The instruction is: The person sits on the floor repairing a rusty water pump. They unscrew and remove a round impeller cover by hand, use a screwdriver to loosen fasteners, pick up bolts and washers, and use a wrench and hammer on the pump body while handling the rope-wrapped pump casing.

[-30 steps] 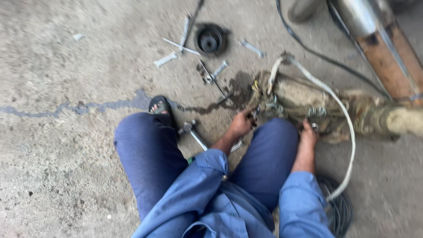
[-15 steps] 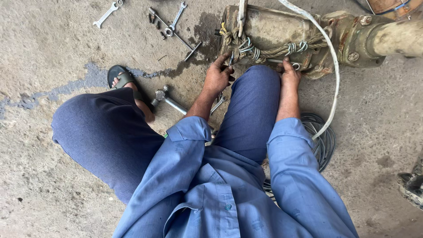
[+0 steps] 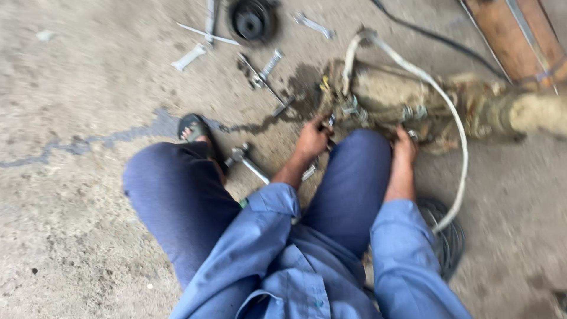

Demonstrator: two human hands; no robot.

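I squat on a concrete floor in blue work clothes. My left hand [image 3: 313,142] reaches to the near left end of a muddy, greasy metal assembly [image 3: 390,97] lying on the floor. Its fingers are curled around something small and dark, which the blur hides. My right hand [image 3: 406,145] rests on the near side of the same assembly, by a cluster of bolts [image 3: 413,112]. A white hose [image 3: 452,118] loops over the assembly and curves down to my right.
Wrenches [image 3: 192,56] and a long rod [image 3: 263,80] lie scattered beyond my left knee, near a black round part [image 3: 251,22]. A ratchet tool [image 3: 248,162] lies by my sandalled foot [image 3: 195,127]. A rusty orange beam [image 3: 511,35] is at top right. Coiled black cable [image 3: 446,236] sits at my right.
The view has tilted up and back, so the wrenches and the black round part are seen again. Both hands stay at the near side of the assembly.
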